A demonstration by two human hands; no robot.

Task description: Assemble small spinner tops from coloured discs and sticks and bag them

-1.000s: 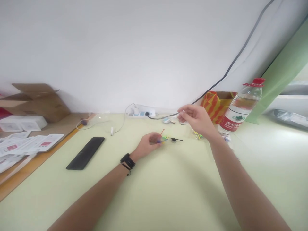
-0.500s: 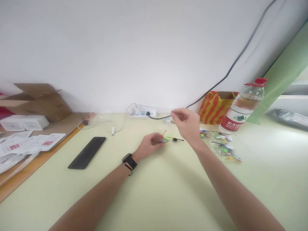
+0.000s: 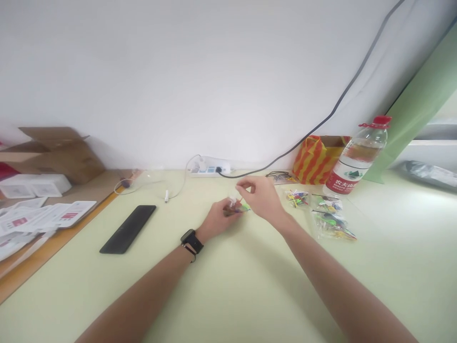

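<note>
My left hand (image 3: 219,221), with a black watch (image 3: 193,241) on its wrist, is closed round a bunch of small coloured plastic pieces (image 3: 245,207) low over the table. Red, green and blue parts stick out past its fingertips. Just above and to the right, my right hand (image 3: 262,197) is pinched, thumb against forefinger. Its fingertips are beside a whitish, see-through bit (image 3: 233,200) at the pieces; what they grip is too small to make out. Farther right lie clear bags of coloured pieces (image 3: 332,219) and another such bag (image 3: 297,197).
A black flat case (image 3: 128,229) lies left of my hands. Behind are a power strip (image 3: 209,168) and a cable. At the right back stand a striped bag (image 3: 312,159) and a water bottle (image 3: 357,162). Cards (image 3: 71,213) and a cardboard box (image 3: 67,150) are at the left.
My right hand has moved left and down, close to my left hand. The black piece that showed beside the coloured ones is no longer visible. My left hand has stayed in place.
</note>
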